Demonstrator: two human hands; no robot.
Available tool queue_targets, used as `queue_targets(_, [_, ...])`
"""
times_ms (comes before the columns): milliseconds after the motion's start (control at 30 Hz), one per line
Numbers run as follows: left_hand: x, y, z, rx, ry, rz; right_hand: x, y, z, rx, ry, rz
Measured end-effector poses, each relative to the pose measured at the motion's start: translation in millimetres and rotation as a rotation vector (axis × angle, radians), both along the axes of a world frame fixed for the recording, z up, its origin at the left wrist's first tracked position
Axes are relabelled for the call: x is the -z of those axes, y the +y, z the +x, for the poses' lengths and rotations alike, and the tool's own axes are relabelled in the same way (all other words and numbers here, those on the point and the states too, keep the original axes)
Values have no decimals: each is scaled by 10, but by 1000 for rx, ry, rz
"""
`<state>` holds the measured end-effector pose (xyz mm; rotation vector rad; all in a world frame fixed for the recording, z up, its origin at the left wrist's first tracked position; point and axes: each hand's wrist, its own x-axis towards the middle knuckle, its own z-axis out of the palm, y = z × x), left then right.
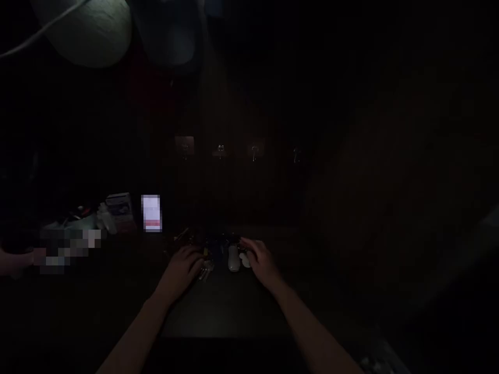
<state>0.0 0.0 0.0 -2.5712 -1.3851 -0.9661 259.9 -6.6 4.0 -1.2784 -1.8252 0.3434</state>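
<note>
the white, rounded oblong object (234,258) lies on the dark, dimly lit worktop (210,317), between the two separated hands. at its eight o'clock, silvery metal keys (206,269) sit at the fingers of the left hand (183,267), palm down; at three, a small white rounded piece (245,259) shows beside the right hand (263,262), fingers bent inward. whether either grips anything, i cannot tell. the forearms reach in from about half past seven and half past four; between them the worktop runs to its near edge at six. a glowing white rectangle (151,210) stands at ten.
</note>
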Motion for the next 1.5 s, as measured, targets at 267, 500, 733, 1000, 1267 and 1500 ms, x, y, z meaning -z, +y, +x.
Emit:
queue_targets(267, [12, -4, 38, -24, 106, -25, -148, -159, -63, -191, -293, -125])
queue_targets(500, [0, -13, 46, 1, 128, -144, -38, -68, -19, 80, -209, 14])
queue_targets(733, [-147, -126, 73, 140, 58, -181, -28, 43, 141, 335, -305, 61])
queue_targets(1000, [-130, -121, 82, -76, 11, -5, -33, 85, 322, 497, -288, 68])
queue_targets(1267, [-89, -32, 6, -418, 110, 112, -35, 42, 221, 401, -291, 131])
queue_targets(1500, [-287, 141, 39, -504, 19, 38, -31, 38, 109, 320, -239, 135])
